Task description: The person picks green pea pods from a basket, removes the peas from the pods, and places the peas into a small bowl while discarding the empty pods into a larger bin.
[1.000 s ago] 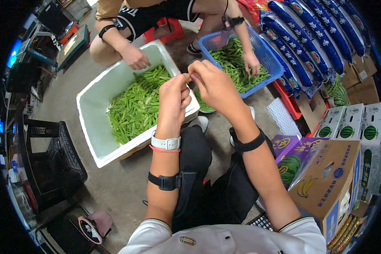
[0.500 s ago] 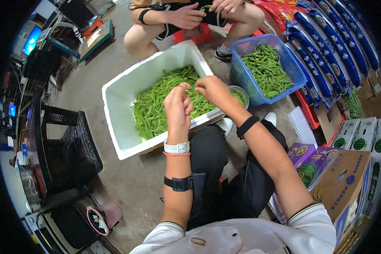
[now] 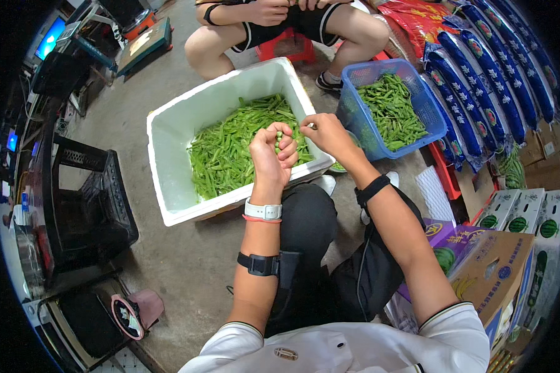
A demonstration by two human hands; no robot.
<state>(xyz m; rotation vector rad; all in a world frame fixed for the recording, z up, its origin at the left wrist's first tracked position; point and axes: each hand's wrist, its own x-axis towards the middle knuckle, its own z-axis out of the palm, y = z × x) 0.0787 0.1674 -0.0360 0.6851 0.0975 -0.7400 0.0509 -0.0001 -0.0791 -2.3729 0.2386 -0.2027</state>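
Note:
My left hand (image 3: 274,154) is turned palm up with its fingers curled in, over the near right part of a white foam box (image 3: 171,140). A few green peas (image 3: 279,135) show between its fingers. Just to the right, my right hand (image 3: 327,133) is closed in a pinch above the box's right rim. Something small seems to be at its fingertips, too small to make out. Many green pea pods (image 3: 227,152) lie heaped in the box below. A round tub (image 3: 353,138) beside the box is mostly hidden by my right hand and forearm.
Right of the box stands a blue plastic basket (image 3: 432,121) filled with pods. Another person (image 3: 280,15) sits opposite on a red stool (image 3: 287,48). Blue sacks (image 3: 466,93) and cartons (image 3: 494,264) line the right side. A black stand (image 3: 96,205) is on the left.
My left hand has rolled palm up, so peas now show in it. My right hand has shifted slightly right, away from the left. The view has tilted a little.

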